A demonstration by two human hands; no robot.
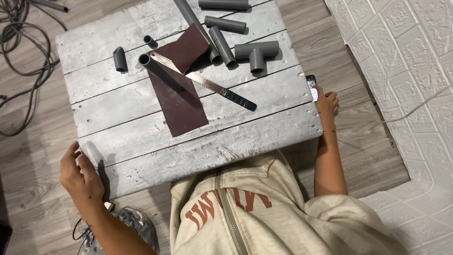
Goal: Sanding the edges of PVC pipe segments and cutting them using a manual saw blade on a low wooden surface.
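We looked down at a small, white-painted wooden desk (141, 101) made of planks. Our left hand (81, 174) was at about 8 o'clock, with the fingers curled over the near left corner of the desk and nothing else in it. Our right hand (326, 101) was at 3 o'clock, pressed against the right edge of the desk. Just beside it, at the desk's edge, was a small dark phone (311, 84). We could not tell if the hand was holding the phone or only touching the desk.

On the middle of the desk lay a long strip of dark brown sandpaper (181, 101). A grey plastic pipe piece (160, 72) lay on top of it, tilted toward 11 o'clock. A flat metal saw blade with black tape on its end (207, 83) crossed the sandpaper and pointed toward 4 o'clock.

At 12 o'clock there were more grey plastic things: a long thin grey tube (191, 19), some short grey pipe bits (222, 42), and a grey T-shaped pipe joint (257, 52). Two little grey pipe ends (120, 59) sat near 11 o'clock, apart from the sandpaper.

The desk stood on a grey wooden floor (28, 156). A loose grey cable (23, 42) curled on the floor at 10 o'clock. At 6 o'clock we saw our cream zip-up hoodie (264, 212).
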